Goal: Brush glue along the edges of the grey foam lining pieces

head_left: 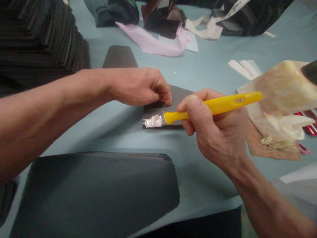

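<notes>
In my right hand (218,129) is a brush (228,103) with a yellow handle, gripped between thumb and fingers. Its bristle end is coated in a white paste and lies over the near left edge of a flat dark grey piece (180,91). The curled fingers of my left hand (146,87) press down on that same piece, just beyond the bristles. Both hands cover parts of it. Behind my left wrist another dark grey piece (120,55) shows, partly hidden. Closer to me lies a stack of larger dark pieces (104,195).
A tall pile of dark sheets (42,39) rises at the left. A glue-stained, pale container (284,86) stands at the right, by a brown board (272,150) with dried residue. Pink fabric (153,41), white strips (244,67) and dark bundles (116,13) lie farther back.
</notes>
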{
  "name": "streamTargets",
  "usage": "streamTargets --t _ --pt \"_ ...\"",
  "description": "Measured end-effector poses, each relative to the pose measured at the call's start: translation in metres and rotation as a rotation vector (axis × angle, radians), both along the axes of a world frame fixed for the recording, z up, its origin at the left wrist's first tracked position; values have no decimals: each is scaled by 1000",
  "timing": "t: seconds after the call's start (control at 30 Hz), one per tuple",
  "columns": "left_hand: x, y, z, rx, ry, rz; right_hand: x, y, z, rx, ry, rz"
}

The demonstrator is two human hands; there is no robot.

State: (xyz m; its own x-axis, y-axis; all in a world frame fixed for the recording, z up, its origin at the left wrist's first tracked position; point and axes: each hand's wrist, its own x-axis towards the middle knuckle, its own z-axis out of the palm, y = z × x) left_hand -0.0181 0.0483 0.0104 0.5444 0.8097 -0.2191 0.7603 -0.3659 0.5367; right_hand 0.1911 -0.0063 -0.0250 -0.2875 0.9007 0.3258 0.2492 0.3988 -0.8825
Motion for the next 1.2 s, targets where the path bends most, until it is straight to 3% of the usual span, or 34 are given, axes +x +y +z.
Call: streamTargets --t 0.4,0.63,0.77,0.97,1.07,1.2 --pt "-18 17 -21 155 73 -4 68 20 16 -39 -69 -78" --pt "-26 21 -27 184 121 16 108 35 16 -80 7 -236" --pt "-32 23 -33 228 84 -8 121 37 27 -73 -76 -276" --pt "-16 -7 -18 253 -30 -139 102 37 46 57 27 -336" --pt "-6 -27 -15 331 29 -162 78 47 43 43 98 -312" --pt "-5 -44 -21 448 157 -203 38 74 28 -5 141 -170"
